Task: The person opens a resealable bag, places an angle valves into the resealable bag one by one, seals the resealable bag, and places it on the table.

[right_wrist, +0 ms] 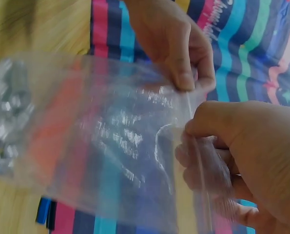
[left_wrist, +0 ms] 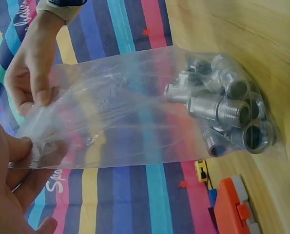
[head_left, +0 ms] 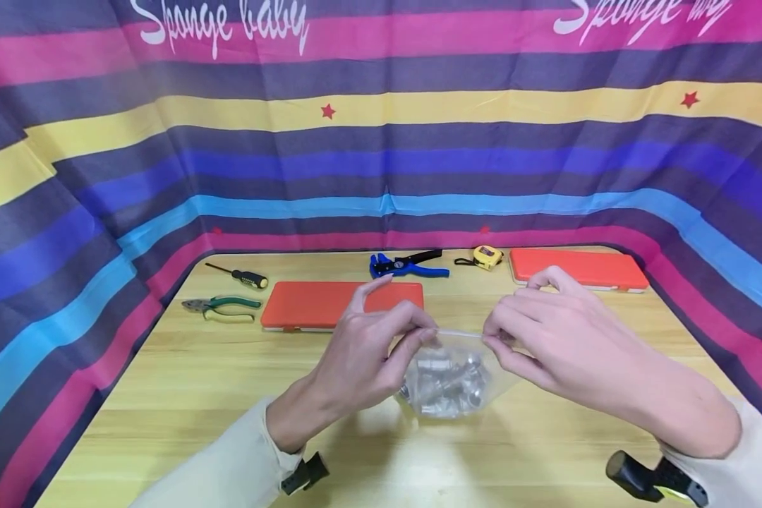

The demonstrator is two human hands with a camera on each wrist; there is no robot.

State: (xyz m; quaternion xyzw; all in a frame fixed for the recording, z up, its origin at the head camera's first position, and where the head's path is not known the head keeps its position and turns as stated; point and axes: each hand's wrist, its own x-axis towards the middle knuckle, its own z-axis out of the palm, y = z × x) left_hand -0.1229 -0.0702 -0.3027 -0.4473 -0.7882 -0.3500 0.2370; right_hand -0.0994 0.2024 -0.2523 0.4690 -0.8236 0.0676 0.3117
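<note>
A clear zip bag [head_left: 454, 381] hangs between both hands over the table, its top edge stretched across. My left hand [head_left: 381, 346] pinches the left end of that edge between thumb and forefinger. At the other end, my right hand [head_left: 552, 331] pinches the edge the same way. Several silvery threaded metal pipe fittings [left_wrist: 218, 105] lie heaped in the bottom of the bag, as the left wrist view shows. From the right wrist view, the seal strip [right_wrist: 198, 161] runs along the mouth, with some right fingers seen through the film.
Behind the hands lie an orange case [head_left: 305, 303], a second orange case [head_left: 578, 268], blue wire strippers [head_left: 409, 265] and a yellow tape measure [head_left: 485, 257]. Green-handled pliers [head_left: 222, 305] and a screwdriver [head_left: 241, 275] lie at the left. A striped cloth [head_left: 387, 162] surrounds the table.
</note>
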